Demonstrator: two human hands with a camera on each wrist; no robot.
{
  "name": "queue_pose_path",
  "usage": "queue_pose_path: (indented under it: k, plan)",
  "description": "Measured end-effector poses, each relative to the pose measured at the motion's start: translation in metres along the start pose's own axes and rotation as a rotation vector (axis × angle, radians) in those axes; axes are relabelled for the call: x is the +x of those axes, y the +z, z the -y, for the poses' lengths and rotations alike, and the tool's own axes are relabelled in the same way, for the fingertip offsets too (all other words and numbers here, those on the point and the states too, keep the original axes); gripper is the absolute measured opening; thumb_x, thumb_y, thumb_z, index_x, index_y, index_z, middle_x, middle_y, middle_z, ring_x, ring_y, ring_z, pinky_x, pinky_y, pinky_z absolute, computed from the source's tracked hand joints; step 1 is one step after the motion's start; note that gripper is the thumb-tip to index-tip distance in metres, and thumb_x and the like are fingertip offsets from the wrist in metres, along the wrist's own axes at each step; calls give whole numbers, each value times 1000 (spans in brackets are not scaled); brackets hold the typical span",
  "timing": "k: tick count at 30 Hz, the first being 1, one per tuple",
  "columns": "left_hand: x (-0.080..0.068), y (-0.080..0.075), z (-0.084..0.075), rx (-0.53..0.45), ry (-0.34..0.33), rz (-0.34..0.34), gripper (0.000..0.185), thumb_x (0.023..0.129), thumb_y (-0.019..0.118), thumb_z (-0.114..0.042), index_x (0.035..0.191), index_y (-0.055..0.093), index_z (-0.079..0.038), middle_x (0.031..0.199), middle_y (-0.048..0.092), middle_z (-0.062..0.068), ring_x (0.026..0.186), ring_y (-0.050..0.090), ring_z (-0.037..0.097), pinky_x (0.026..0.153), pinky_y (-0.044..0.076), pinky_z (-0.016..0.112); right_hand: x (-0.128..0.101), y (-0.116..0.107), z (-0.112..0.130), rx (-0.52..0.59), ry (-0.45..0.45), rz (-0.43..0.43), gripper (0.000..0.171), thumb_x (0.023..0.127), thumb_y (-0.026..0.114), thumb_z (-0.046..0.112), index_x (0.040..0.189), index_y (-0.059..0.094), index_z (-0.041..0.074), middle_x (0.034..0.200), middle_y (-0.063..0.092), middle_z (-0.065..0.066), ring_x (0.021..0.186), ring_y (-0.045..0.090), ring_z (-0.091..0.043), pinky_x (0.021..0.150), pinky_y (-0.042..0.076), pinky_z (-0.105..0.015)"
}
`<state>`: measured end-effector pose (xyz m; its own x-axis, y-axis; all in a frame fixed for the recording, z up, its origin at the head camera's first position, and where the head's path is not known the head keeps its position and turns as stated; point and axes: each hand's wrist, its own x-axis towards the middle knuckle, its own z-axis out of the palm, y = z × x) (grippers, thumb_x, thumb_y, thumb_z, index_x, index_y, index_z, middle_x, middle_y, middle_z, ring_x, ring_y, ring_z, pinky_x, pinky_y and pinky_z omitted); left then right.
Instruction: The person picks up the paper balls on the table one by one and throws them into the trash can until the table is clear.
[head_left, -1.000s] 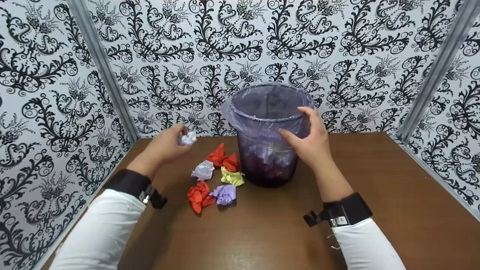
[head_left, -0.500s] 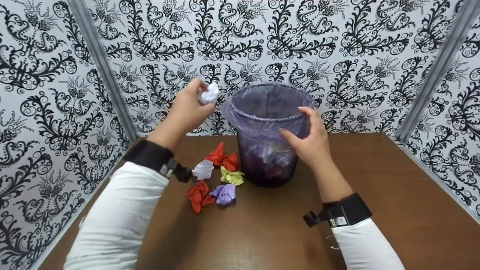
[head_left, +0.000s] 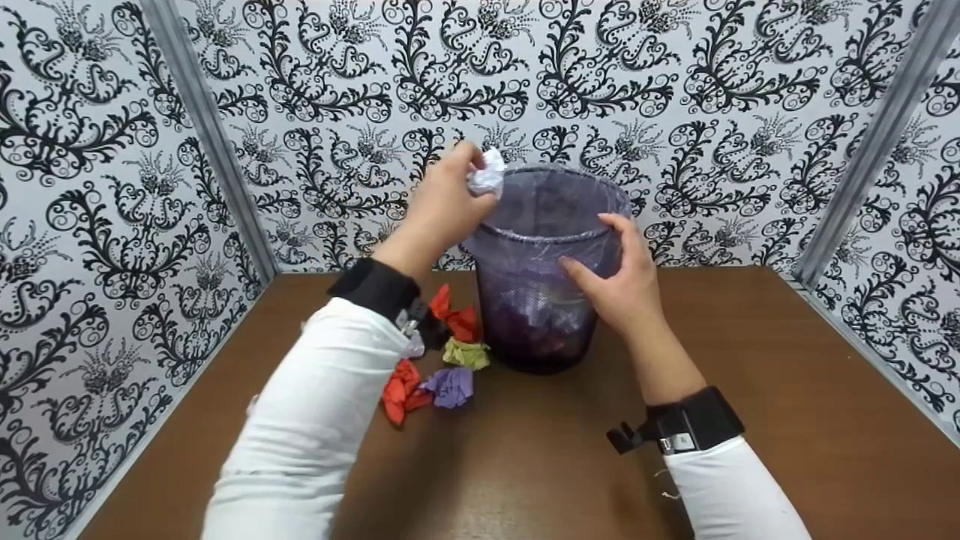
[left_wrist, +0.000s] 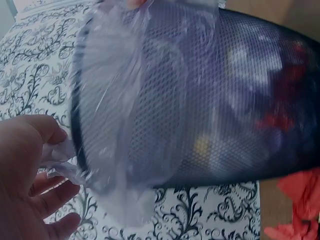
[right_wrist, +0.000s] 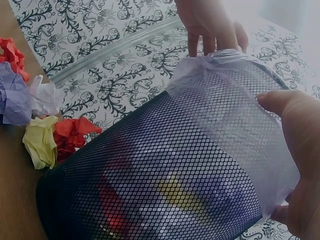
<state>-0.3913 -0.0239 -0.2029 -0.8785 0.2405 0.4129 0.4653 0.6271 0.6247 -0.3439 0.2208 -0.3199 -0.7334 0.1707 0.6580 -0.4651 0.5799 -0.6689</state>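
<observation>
A black mesh wastebasket [head_left: 525, 289] stands upright on the table, lined with a thin translucent purple bag [head_left: 510, 251] folded over its rim. Crumpled papers show through its mesh, among them a yellow one [right_wrist: 181, 197]. My left hand [head_left: 442, 202] pinches a white crumpled paper ball [head_left: 489, 174] at the left of the rim, higher than the table. In the left wrist view that paper [left_wrist: 61, 154] lies between thumb and fingers, right beside the rim. My right hand [head_left: 628, 289] holds the wastebasket's right side near the top, thumb on the bag's front.
Left of the wastebasket lie crumpled papers: red [head_left: 461, 322], yellow [head_left: 466, 354], purple [head_left: 451, 388] and another red [head_left: 403, 391]. A pale one [head_left: 414, 345] is partly hidden behind the left wrist strap. Patterned panels [head_left: 450, 75] surround the brown table [head_left: 525, 465].
My left hand has lifted the white paper ball from low on the left, up and rightward to the wastebasket's rim. My right hand and the wastebasket have stayed put.
</observation>
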Motion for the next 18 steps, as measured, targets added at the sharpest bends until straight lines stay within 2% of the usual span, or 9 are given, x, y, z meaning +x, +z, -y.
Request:
queue_pose_path:
  k: [6, 11, 14, 18]
  plan:
    - [7, 20, -10, 16, 21, 13, 36, 85, 73, -19, 112, 50, -21, 101, 60, -2, 82, 62, 13, 63, 54, 21, -1, -1, 0, 7, 6, 4, 78, 69, 81, 58, 134, 46, 31, 140, 46, -1, 127, 45, -24, 105, 36, -56]
    - [11, 33, -16, 36, 62, 12, 37, 81, 77, -19, 107, 51, -21, 103, 60, -4, 84, 61, 11, 65, 54, 20, -1, -2, 0, 10, -1, 4, 79, 70, 81, 57, 134, 46, 29, 138, 47, -1, 125, 45, -24, 104, 37, -56]
    - [12, 37, -17, 47, 83, 17, 36, 79, 79, -20, 103, 52, -21, 103, 61, -5, 85, 60, 10, 67, 53, 20, 0, -1, 0, 10, -3, 3, 78, 69, 81, 56, 134, 46, 30, 139, 47, -1, 126, 45, -23, 104, 37, -55]
    - [12, 38, -19, 66, 58, 27, 36, 77, 81, -22, 99, 52, -22, 101, 61, -6, 81, 60, 12, 65, 53, 23, 0, -1, 1, 9, 3, 7, 77, 69, 81, 57, 133, 46, 32, 139, 46, -2, 125, 45, -24, 104, 38, -56]
